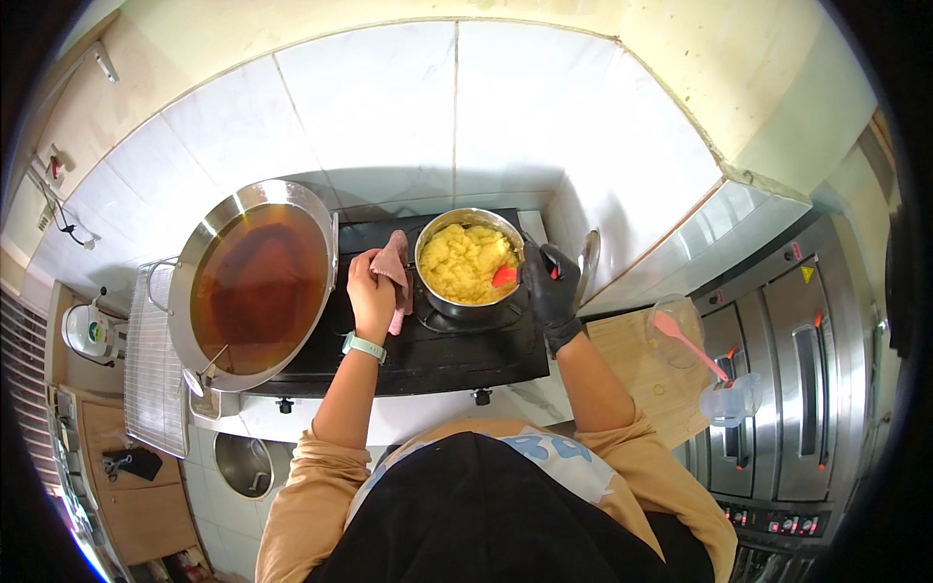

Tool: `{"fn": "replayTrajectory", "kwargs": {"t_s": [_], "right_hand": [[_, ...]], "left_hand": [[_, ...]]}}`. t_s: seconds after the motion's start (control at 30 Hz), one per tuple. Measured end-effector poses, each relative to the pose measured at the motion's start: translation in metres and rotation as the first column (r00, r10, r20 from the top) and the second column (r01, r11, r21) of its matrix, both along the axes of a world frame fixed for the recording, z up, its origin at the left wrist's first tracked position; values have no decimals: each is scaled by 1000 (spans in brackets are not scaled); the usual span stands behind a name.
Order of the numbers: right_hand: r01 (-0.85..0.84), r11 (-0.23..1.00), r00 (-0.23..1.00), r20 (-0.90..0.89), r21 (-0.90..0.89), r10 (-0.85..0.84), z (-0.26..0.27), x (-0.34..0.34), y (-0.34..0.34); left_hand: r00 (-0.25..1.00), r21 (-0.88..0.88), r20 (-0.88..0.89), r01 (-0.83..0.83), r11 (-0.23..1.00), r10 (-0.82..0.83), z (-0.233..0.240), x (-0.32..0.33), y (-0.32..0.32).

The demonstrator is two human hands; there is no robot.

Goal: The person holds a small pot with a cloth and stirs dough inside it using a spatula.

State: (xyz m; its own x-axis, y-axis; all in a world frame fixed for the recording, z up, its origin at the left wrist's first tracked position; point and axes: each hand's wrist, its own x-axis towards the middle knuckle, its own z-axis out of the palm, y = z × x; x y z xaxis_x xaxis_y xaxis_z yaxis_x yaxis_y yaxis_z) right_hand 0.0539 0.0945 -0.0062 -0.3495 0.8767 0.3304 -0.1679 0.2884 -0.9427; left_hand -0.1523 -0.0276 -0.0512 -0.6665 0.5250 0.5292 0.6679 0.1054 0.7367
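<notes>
A metal saucepan (474, 312) stands on the right burner of a black gas stove (350, 372). Thick, lumpy yellow dough or mash (463, 259) fills much of it. My left hand (370, 291), bare, grips a folded pink cloth (393, 262) at the pan's left side, where the pan's handle is mostly hidden beneath the cloth. My right hand (550, 280), in a black glove, is closed around a red spatula (504, 275). The spatula's blade rests in the yellow mixture near the pan's right wall.
Left on the stove sits a wide metal pan (178, 321) of brown oil (259, 291), with a probe thermometer (194, 382) at its rim. A wire rack (153, 364) lies beyond it. On the right, a wooden board (619, 350) carries a clear bowl (660, 346) and pink spatula (689, 342), near steel ovens (780, 364).
</notes>
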Motion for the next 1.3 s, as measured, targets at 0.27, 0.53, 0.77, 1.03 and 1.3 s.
{"fn": "replayTrajectory", "kwargs": {"t_s": [0.27,0.53,0.77,1.03,1.3], "right_hand": [[8,999,999,31,-35,-7,2,4,-3],[9,1000,1000,24,-4,-9,4,0,-1],[17,998,999,-32,-63,-19,7,3,-6],[42,991,979,192,127,-66,18,13,-4],[-377,811,472,846,447,-247,75,9,26]], "left_hand": [[986,-502,64,163,850,-152,46,3,22],[901,-682,279,430,592,-333,50,-10,29],[911,-545,291,408,732,-292,29,-3,33],[942,-495,190,334,802,-275,21,9,32],[970,-378,206,202,903,-131,3,5,33]]}}
